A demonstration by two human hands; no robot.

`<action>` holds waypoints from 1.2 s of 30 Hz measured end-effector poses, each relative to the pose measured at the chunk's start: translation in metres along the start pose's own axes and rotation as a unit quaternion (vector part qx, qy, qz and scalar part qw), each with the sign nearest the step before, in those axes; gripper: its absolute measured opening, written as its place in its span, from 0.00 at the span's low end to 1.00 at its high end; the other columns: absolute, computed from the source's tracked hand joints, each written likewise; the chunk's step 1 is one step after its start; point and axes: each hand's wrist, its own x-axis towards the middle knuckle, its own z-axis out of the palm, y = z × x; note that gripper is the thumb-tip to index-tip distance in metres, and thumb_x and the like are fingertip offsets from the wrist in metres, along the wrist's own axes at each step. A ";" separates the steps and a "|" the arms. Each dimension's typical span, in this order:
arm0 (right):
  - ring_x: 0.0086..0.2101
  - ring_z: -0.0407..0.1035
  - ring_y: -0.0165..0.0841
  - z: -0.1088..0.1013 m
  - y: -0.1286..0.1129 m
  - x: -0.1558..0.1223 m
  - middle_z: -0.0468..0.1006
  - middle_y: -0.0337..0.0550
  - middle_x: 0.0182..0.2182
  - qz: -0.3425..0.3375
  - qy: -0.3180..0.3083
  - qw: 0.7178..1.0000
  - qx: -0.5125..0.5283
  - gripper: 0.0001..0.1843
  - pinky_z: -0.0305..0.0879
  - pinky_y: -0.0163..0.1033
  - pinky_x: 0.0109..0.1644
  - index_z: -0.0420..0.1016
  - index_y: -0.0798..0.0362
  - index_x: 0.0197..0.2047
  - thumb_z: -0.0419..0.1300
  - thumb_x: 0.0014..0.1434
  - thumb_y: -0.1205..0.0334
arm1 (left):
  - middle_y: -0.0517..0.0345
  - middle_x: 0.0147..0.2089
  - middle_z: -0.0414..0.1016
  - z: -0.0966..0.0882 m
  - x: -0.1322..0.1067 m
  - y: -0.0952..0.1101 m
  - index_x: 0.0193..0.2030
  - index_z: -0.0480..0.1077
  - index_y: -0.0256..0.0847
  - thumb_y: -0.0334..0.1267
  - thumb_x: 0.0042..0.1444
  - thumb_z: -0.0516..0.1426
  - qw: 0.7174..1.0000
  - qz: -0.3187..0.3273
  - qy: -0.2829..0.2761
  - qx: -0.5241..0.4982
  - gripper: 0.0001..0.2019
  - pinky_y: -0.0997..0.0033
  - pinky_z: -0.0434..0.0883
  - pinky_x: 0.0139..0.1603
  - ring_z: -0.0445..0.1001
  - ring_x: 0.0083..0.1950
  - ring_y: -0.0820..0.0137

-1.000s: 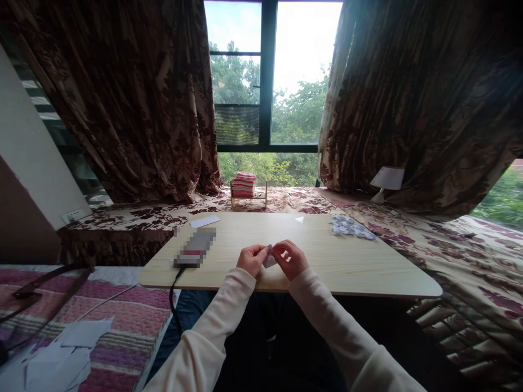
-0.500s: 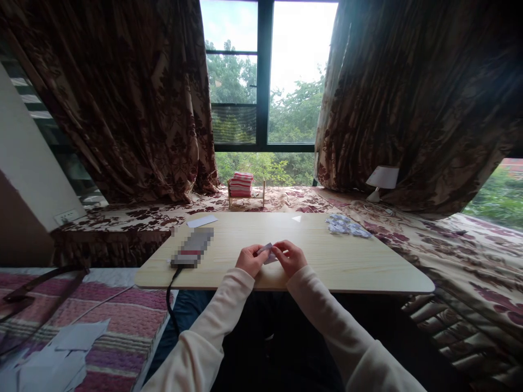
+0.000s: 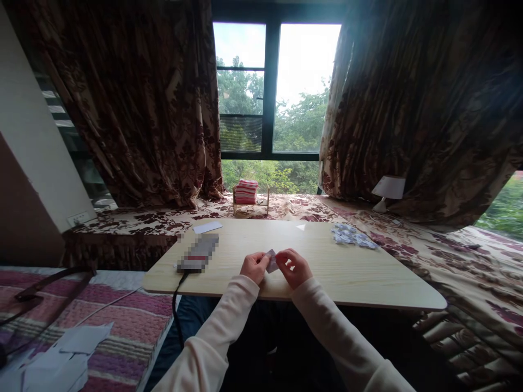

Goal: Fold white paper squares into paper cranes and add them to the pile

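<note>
Between my hands, just above the near part of the pale wooden table, is a small folded piece of white paper. My left hand pinches its left side between thumb and fingers. At its right edge, my right hand grips it with thumb and fingertips, the fingers curled into a ring. A heap of small folded paper pieces lies at the table's back right. One small white paper triangle rests near the back edge, and a flat white paper strip at the back left.
A blurred-out dark device with a black cable lies on the table's left. Beyond the table, a small rack holds folded striped cloths, and a white lamp stands right. Loose paper sheets cover part of the bed at left.
The whole view has shifted slightly, the scene now lower and further right. The paper between my hands has turned more upright, and my right fingers have curled more openly around its edge.
</note>
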 end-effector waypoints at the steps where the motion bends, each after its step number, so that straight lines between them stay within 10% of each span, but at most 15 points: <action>1: 0.28 0.69 0.30 0.000 0.000 0.000 0.72 0.41 0.29 -0.003 0.000 1.000 0.000 0.05 0.64 0.32 0.24 0.73 0.51 0.32 0.55 0.52 0.66 | 0.60 0.33 0.72 0.000 0.000 -0.001 0.38 0.69 0.33 0.43 0.59 0.53 1.000 0.000 0.001 0.001 0.13 0.69 0.71 0.34 0.72 0.33 0.72; 36: 0.30 0.67 0.27 0.003 0.017 -0.001 0.72 0.39 0.31 0.023 -0.016 0.999 -0.040 0.10 0.67 0.34 0.31 0.70 0.57 0.34 0.56 0.60 0.58 | 0.56 0.40 0.72 0.005 0.006 -0.016 0.42 0.69 0.34 0.41 0.58 0.54 0.999 0.014 -0.045 0.024 0.11 0.66 0.72 0.38 0.73 0.37 0.70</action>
